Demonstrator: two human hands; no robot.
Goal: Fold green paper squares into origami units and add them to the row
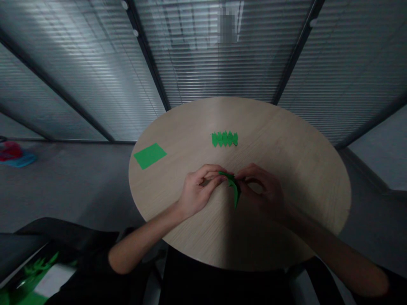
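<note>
Above the middle of the round table [178, 140], a green piece of paper [234, 192] is pinched between both hands, one end hanging down in a curved point. My left hand [199, 188] grips its left edge between thumb and fingers. On the other side, my right hand [262, 186] holds the upper right edge between thumb and fingertips; its palm lies in shadow. Farther back lies a row of joined green paper shapes [224, 139] with a zigzag outline. A flat green paper sheet [150, 156] rests near the table's left edge.
Glass partitions with blinds [222, 67] stand behind the table. At the lower left, a chair [63, 228] is beside green paper pieces and a white sheet [55, 279]. Red and blue items [19, 157] lie on the floor at far left.
</note>
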